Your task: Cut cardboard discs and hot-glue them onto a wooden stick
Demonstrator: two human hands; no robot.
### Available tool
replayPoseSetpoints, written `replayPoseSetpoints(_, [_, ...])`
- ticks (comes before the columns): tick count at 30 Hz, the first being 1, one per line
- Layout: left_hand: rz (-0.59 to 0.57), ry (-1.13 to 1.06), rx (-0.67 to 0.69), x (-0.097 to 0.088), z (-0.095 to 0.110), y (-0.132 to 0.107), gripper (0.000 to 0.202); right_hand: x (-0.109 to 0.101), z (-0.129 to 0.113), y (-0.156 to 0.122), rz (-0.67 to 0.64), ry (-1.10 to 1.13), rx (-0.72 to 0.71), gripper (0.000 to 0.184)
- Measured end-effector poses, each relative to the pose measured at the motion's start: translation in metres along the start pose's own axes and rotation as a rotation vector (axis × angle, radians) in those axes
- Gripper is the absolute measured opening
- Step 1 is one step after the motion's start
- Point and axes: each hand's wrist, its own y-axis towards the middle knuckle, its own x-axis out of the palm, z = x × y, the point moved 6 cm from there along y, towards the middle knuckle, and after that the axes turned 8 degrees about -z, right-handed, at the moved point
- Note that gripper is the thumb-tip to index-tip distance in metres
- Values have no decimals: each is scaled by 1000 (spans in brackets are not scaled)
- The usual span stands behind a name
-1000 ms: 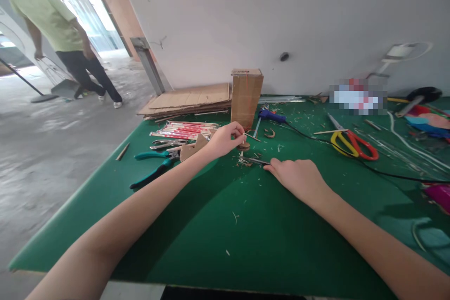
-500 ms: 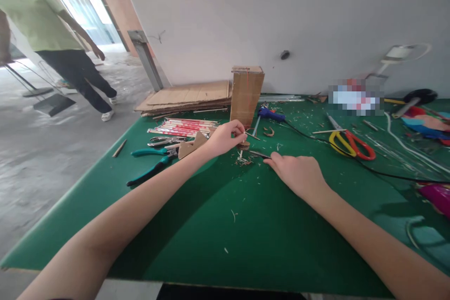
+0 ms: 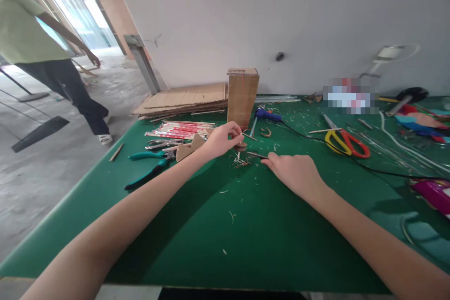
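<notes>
My left hand (image 3: 222, 138) is closed in a pinch on a thin wooden stick that stands in a small brown cardboard disc (image 3: 241, 146) on the green table (image 3: 197, 239). My right hand (image 3: 294, 172) lies on the table just right of the disc, fingers curled over a dark thin blade or tool (image 3: 256, 154) whose tip pokes out to the left. Shavings lie scattered around the disc. An upright cardboard box (image 3: 242, 96) stands right behind the two hands.
Teal-handled pliers (image 3: 147, 168), red-and-white wrapped sticks (image 3: 183, 129) and flat cardboard sheets (image 3: 186, 99) lie to the left. A blue glue gun (image 3: 267, 115) with black cord and yellow-and-red scissors (image 3: 346, 141) lie to the right. A person in a green shirt (image 3: 21, 33) walks at far left.
Both hands have stayed by the disc and stick. The person in the green shirt has walked closer along the left side; the view has shifted slightly.
</notes>
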Motion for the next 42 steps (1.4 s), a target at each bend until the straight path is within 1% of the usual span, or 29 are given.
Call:
replayPoseSetpoints(3, [-1, -15, -10, 1, -2, 0, 12, 3, 0, 2, -30, 36, 22, 48])
replayPoseSetpoints(6, [-10, -44, -19, 2, -2, 0, 12, 8, -7, 2, -84, 35, -26, 44])
replayPoseSetpoints(9, [-2, -29, -7, 0, 0, -1, 12, 7, -8, 0, -76, 16, -52, 45])
replayPoseSetpoints(12, [10, -8, 2, -1, 2, -2, 12, 2, -3, 0, -32, 12, -24, 48])
replayPoseSetpoints(14, [-1, 5, -6, -1, 1, -1, 16, 1, 1, 1, -14, 27, 6, 50])
replayPoseSetpoints(17, [-19, 31, -25, -1, 0, 0, 21, 4, 1, 2, -48, 35, 36, 49])
replayPoseSetpoints(20, [-20, 45, -36, -1, 0, 0, 21, 8, -6, 2, -92, 13, 4, 45])
replayPoseSetpoints(23, [-20, 50, -27, -2, 2, -1, 23, 8, -9, 0, -102, -11, -22, 45])
replayPoseSetpoints(29, [-6, 78, -37, -4, 1, -1, 21, -1, -2, 0, -26, 3, 38, 52])
replayPoseSetpoints(31, [3, 86, -43, -3, 0, 0, 19, -1, -2, 0, -29, 1, 61, 51])
replayPoseSetpoints(33, [7, 80, -44, -3, -1, 0, 18, 2, -5, -1, -58, -9, 53, 48])
replayPoseSetpoints(37, [4, 57, -42, -3, 1, -1, 17, 8, -12, -1, -87, -30, -18, 45])
replayPoseSetpoints(42, [5, 63, -40, -5, 4, -2, 14, 6, -9, 0, -23, -34, -6, 49])
